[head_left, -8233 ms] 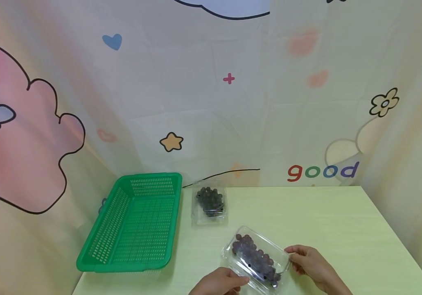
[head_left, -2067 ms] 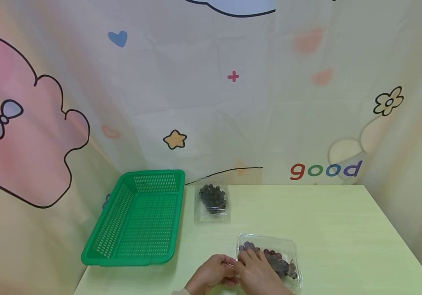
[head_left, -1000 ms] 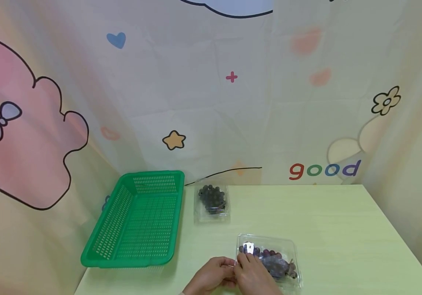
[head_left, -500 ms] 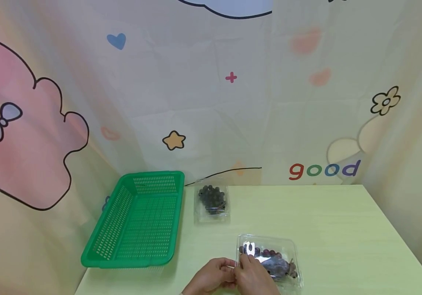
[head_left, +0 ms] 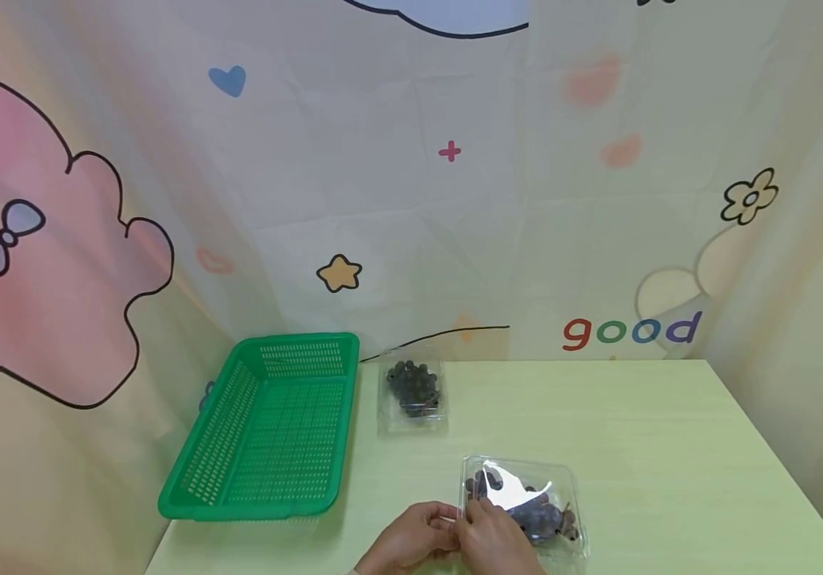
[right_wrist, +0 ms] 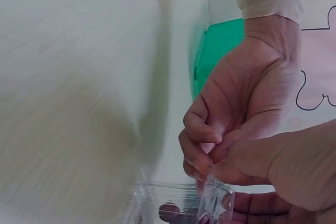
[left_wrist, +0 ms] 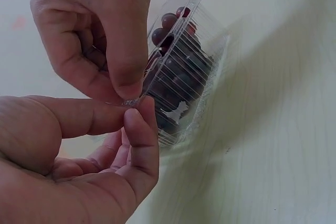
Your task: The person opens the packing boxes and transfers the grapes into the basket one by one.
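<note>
A clear plastic clamshell box (head_left: pixel 567 481) of dark red grapes (head_left: pixel 542 521) lies near the table's front. At the rim of its left end, my left hand (head_left: pixel 411 539) pinches the plastic edge between thumb and index finger, as the left wrist view shows close up. My right hand (head_left: pixel 499 545) bends over the same end and pinches the lid's edge, its thumb tip (left_wrist: pixel 128 88) right beside the left fingertips. In the right wrist view the hands meet over the box's end (right_wrist: pixel 178 192). Glare covers part of the lid.
A green plastic basket (head_left: pixel 345 431) stands on the left of the pale table (head_left: pixel 641 447). Behind the hands, near the back edge, sits a second clear box (head_left: pixel 397 426) with dark grapes (head_left: pixel 413 387). A printed curtain (head_left: pixel 397 184) hangs behind.
Since the oldest frame, the box has turned and shifted right, and my right hand has moved from its right end to its left end. Over the last second, mainly the lid's glare has spread.
</note>
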`<state>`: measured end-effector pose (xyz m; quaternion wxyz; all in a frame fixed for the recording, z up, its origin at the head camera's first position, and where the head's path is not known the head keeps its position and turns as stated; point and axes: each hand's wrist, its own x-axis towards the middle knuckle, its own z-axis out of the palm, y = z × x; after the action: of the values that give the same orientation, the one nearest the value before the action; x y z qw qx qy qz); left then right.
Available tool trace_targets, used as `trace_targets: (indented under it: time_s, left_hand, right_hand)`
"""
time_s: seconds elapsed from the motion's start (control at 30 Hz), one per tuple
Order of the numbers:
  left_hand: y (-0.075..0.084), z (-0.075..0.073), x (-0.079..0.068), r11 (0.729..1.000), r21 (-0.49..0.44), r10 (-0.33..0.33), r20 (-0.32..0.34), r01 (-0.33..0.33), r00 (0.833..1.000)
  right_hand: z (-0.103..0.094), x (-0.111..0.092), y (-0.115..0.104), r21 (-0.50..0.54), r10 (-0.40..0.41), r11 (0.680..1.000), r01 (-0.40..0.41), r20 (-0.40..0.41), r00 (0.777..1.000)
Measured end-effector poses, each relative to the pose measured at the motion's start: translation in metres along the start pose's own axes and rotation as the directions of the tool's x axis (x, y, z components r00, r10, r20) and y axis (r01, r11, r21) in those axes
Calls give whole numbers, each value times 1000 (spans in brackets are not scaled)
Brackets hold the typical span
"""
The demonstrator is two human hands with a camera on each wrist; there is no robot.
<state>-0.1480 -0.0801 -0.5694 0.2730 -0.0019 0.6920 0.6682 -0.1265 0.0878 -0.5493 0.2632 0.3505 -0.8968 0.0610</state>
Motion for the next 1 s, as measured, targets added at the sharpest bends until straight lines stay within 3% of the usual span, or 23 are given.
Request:
trace_targets:
  time_s: [0.13,0.27,1.0]
  left_hand:
    - [2,0,-1,1000,-6,4,10,-4,1000]
    - [4,0,-2,1000,-19,9,15,-9,1000]
    - [-3,-1,2,1000,3,21,26,-21,999]
  right_hand:
    - [2,0,1,-25,-16,1000,15,-47,999]
    - [3,0,1,-51,-18,999,16,-43,999]
    - [11,-4,5,-27,-36,999,33,-108,993]
